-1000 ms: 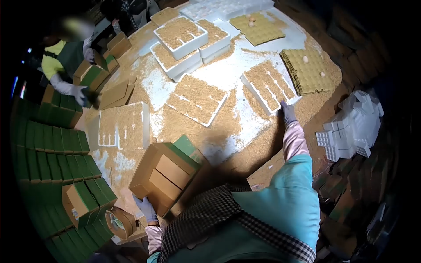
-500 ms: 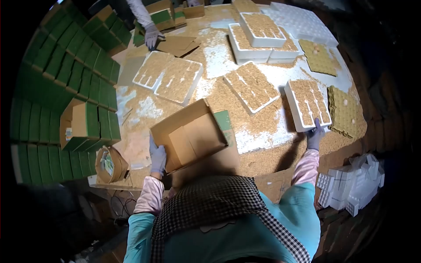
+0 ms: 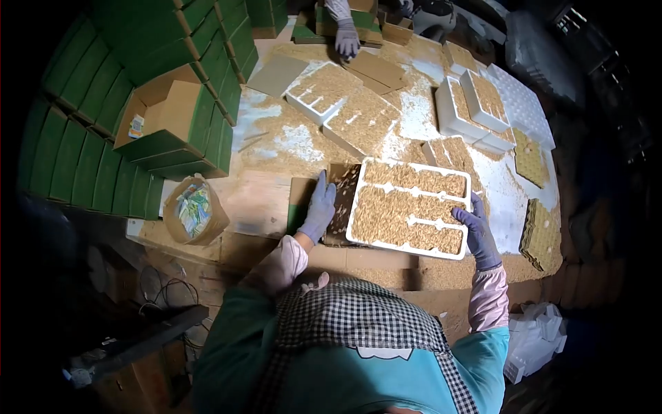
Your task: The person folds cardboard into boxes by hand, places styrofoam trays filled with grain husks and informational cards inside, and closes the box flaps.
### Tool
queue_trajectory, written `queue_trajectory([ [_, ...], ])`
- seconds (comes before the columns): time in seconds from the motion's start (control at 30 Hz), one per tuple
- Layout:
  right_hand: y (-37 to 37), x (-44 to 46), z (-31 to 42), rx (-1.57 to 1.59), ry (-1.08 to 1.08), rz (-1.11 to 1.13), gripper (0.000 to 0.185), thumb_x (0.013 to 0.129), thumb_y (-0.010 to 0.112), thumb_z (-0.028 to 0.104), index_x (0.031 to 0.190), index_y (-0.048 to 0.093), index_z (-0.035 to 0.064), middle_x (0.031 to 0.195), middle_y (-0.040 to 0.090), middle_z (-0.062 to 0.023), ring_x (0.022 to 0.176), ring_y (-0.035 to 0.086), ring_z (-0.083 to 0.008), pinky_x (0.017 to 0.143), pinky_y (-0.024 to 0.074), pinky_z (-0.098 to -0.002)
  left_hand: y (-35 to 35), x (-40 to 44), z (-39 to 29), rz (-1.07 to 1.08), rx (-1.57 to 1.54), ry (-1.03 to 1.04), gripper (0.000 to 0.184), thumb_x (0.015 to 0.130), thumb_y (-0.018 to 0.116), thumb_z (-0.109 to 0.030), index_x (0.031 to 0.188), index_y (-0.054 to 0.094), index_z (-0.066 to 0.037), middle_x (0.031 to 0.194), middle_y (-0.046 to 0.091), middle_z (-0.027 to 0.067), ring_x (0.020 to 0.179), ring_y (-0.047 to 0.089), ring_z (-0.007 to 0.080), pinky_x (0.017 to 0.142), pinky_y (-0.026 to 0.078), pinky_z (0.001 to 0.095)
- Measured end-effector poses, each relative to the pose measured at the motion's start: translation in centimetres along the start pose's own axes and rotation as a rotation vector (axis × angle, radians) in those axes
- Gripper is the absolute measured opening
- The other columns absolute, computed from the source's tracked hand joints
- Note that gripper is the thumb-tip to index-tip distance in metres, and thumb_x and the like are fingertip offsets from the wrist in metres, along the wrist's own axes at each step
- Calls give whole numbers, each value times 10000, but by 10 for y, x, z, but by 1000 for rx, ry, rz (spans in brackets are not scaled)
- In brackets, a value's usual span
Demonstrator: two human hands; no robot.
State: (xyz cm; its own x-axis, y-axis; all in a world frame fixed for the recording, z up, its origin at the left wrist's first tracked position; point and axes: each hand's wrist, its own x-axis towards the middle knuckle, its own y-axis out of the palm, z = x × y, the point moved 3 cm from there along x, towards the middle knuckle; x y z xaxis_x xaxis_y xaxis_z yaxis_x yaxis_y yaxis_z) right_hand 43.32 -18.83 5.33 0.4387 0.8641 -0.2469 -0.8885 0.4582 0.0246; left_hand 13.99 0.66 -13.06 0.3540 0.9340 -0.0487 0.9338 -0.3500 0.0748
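Note:
My right hand [image 3: 479, 231], gloved, grips the right edge of a white foam box [image 3: 407, 210] filled with husk-like material between white dividers. The foam box is held tilted above an open cardboard box [image 3: 339, 217], hiding most of it. Loose husk bits show against the cardboard box's dark inside. My left hand [image 3: 319, 210], also gloved, rests at the cardboard box's left side with its fingers stretched out.
Stacked green cartons [image 3: 69, 145] stand at left, beside a paper bag [image 3: 196, 210] of printed packets. More husk-filled foam boxes [image 3: 362, 121] lie on the husk-strewn table. Egg trays [image 3: 541, 234] are at right. Across the table, another person's gloved hand [image 3: 347, 40] touches cardboard.
My right hand has lifted the foam box from the right side of the table and brought it left over the cardboard box. The view has turned left.

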Motion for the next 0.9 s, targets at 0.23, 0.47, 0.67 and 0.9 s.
queue_trajectory([
  [0.23,94,37,-39,-450,-10,218,628,834,732,156,1300,320,76,1011,558,-77,922,582,-180,784,515,-295,-31,-12,-40,29,-195,-79,544,1010,428,-182,1474,213,6,1486,338,177,1388,283,243,1131,205,292],
  [0.47,96,54,-98,-1490,107,135,829,732,767,289,1377,310,39,925,627,-210,794,656,-360,680,543,-415,-155,130,-37,-253,683,149,422,930,544,-273,1257,530,-7,1281,547,198,1247,463,323,1056,353,381],
  [0.67,127,67,-117,-1872,88,293,845,837,603,363,1444,180,-44,893,606,-195,678,664,-310,566,541,-388,-187,307,-10,-244,1144,-55,454,862,529,-383,1215,543,-99,1295,505,139,1206,445,325,1008,325,502],
  [0.9,123,79,-119,-1664,200,358,756,831,576,479,1376,342,10,897,612,-210,658,663,-303,513,504,-415,-177,425,10,-373,1407,-91,901,752,639,-581,1412,335,-48,1391,393,138,1283,357,319,1048,289,443],
])
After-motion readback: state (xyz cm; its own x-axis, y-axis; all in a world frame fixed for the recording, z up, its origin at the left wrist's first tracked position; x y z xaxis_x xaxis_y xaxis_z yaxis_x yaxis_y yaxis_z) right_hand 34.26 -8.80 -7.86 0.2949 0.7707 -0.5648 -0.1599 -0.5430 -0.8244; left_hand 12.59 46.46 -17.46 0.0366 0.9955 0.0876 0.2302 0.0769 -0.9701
